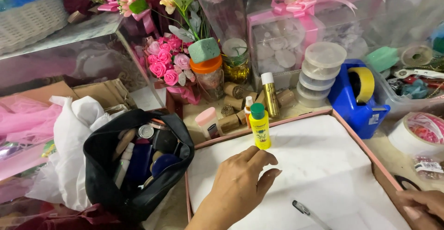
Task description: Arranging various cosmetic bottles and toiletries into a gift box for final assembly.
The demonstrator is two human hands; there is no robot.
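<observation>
Reaching toward a small yellow bottle (262, 129) standing upright at the far edge of a shallow pink-rimmed tray (356, 140).

The left hand (240, 186) is hovering just near of the bottle, its grip apart and holding nothing, fingers loosely curled; the right hand (423, 203) is resting on the tray's right near rim, and whether its grip is closing on anything cannot be told. The bottle is looking light, stiff and smooth plastic, likely slippery, so its straight body below the green cap seems the best place to take hold. A clear pen (311, 214) is lying on the tray's white lining. To the left, an open black pouch (104, 174) is holding compacts, tubes and small jars.
</observation>
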